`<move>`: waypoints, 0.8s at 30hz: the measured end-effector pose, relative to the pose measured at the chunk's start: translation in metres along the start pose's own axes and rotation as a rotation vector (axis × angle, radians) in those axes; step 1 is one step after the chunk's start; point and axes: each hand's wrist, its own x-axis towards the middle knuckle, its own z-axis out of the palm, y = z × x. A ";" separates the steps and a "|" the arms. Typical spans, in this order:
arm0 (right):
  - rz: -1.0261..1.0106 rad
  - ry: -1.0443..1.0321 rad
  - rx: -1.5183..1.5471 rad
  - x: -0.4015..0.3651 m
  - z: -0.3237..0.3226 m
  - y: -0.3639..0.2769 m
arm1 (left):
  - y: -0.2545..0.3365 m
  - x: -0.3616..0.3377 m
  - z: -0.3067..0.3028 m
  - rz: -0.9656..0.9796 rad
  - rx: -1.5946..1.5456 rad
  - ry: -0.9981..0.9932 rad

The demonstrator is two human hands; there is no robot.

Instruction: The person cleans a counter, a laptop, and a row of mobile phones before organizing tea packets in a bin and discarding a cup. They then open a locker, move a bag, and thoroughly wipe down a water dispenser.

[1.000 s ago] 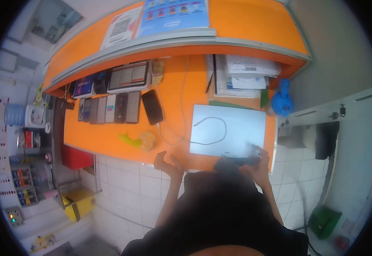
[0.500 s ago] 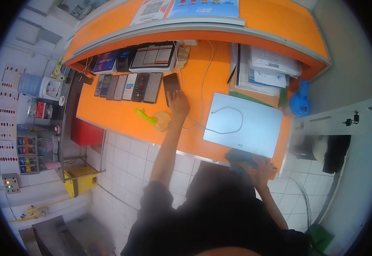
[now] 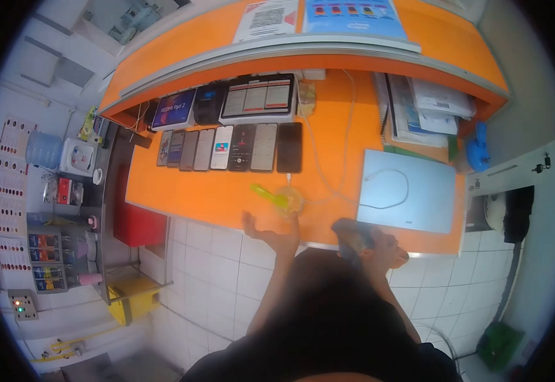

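My left hand [image 3: 274,234] hovers by the table's front edge with its fingers apart and nothing in them. Just beyond its fingertips is a small clear bottle [image 3: 292,202] with a yellow-green spray head. My right hand [image 3: 388,250] is closed around a dark grey-blue cloth [image 3: 348,237] at the front edge, below the laptop. A dark-screened phone [image 3: 289,148] lies at the right end of a row of several phones [image 3: 221,148], screens up. A white cable plug [image 3: 289,178] sits at that phone's lower end.
A closed silver laptop [image 3: 406,191] with a cable looped on its lid lies right on the orange table [image 3: 194,191]. Tablet boxes [image 3: 257,97] stand behind the phones. Papers [image 3: 427,108] are stacked under the shelf. A blue spray bottle [image 3: 478,151] is far right.
My left hand has left the dark phone and pulled back toward the front edge by the small bottle. The phone now lies straight, in line with the row. My view has shifted left.
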 end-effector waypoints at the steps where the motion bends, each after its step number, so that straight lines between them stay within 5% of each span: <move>1: -0.002 -0.063 -0.037 0.000 0.004 -0.021 | -0.006 -0.007 -0.003 -0.413 0.102 -0.058; 2: -0.002 -0.127 -0.072 0.000 0.007 -0.037 | -0.006 0.004 -0.004 -0.543 -0.214 -0.170; 6: -0.183 0.004 0.145 0.017 0.017 -0.068 | -0.026 0.027 0.020 -0.557 -0.421 -0.310; 8: -0.112 -0.207 -0.027 0.020 0.017 -0.074 | -0.030 0.039 0.023 -0.920 -0.637 -0.488; 9: -0.156 -0.220 -0.020 0.022 0.022 -0.078 | -0.044 0.034 0.021 -0.935 -0.623 -0.443; 11: -0.170 -0.282 -0.083 0.024 0.033 -0.085 | -0.073 0.011 0.017 -0.159 -0.167 -0.444; 13: -0.277 -0.222 0.133 0.030 0.048 -0.105 | -0.084 -0.020 0.003 -0.629 -0.490 -0.150; 15: -0.423 -0.253 0.109 0.039 0.052 -0.143 | -0.092 -0.022 -0.050 -0.728 -0.338 -0.205; 17: -0.587 -0.329 0.141 0.051 0.071 -0.177 | -0.105 -0.035 -0.096 -0.803 -0.362 0.017; 19: -0.749 -0.385 0.179 0.058 0.099 -0.225 | -0.125 -0.048 -0.152 -0.793 0.004 0.064; 24: -0.781 -0.434 0.208 0.054 0.186 -0.371 | -0.173 -0.109 -0.287 -0.933 0.408 0.333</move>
